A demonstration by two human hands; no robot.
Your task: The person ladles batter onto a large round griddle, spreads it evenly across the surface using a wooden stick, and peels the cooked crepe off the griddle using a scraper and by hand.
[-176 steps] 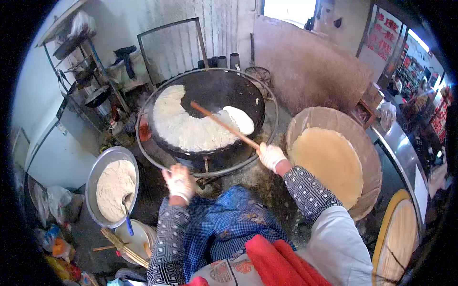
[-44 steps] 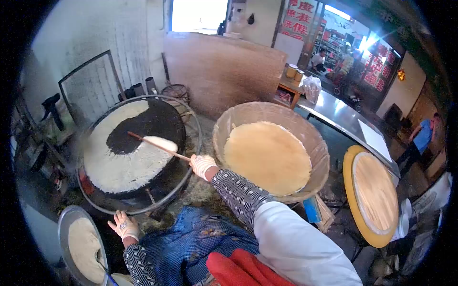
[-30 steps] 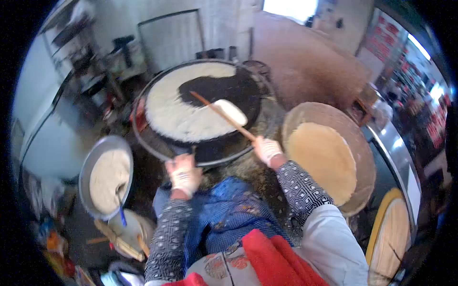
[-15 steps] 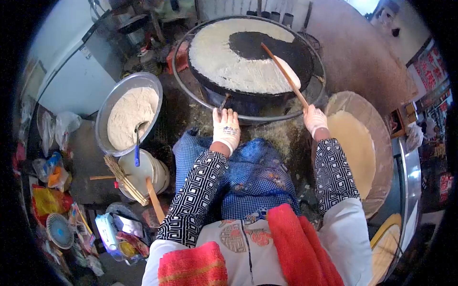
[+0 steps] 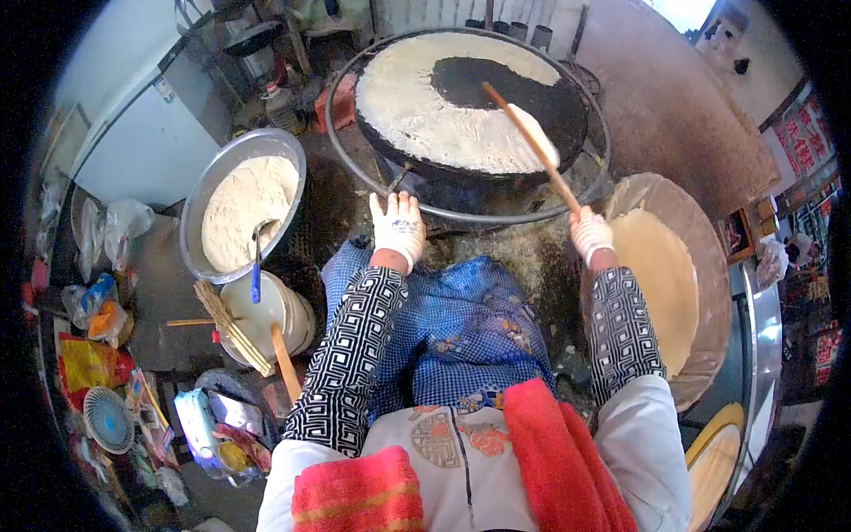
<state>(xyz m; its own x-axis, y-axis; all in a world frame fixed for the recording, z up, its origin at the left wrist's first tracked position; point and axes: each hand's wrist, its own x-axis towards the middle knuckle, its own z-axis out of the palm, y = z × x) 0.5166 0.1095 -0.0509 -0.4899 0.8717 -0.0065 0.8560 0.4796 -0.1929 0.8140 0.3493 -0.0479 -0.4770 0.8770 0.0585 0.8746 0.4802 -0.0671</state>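
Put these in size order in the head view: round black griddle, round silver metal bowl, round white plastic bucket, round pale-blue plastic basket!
Largest to smallest:
1. Round black griddle
2. Round silver metal bowl
3. Round white plastic bucket
4. Round pale-blue plastic basket

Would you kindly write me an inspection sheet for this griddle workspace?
Surface: round griddle, coated with pale batter except a dark patch reaching its right edge.
Job's things: wooden stick beside a white dough lump on the griddle; metal bowl of dough, holding a ladle.
Clutter: plastic bags and packets at left; brush lying across a bucket.
Hands: gloved right hand grips the stick; gloved left hand, fingers spread, is at the metal ring.
Cables: nothing seen.
Surroundings: lined basket at right holding a flat tan round; brown panel beyond.
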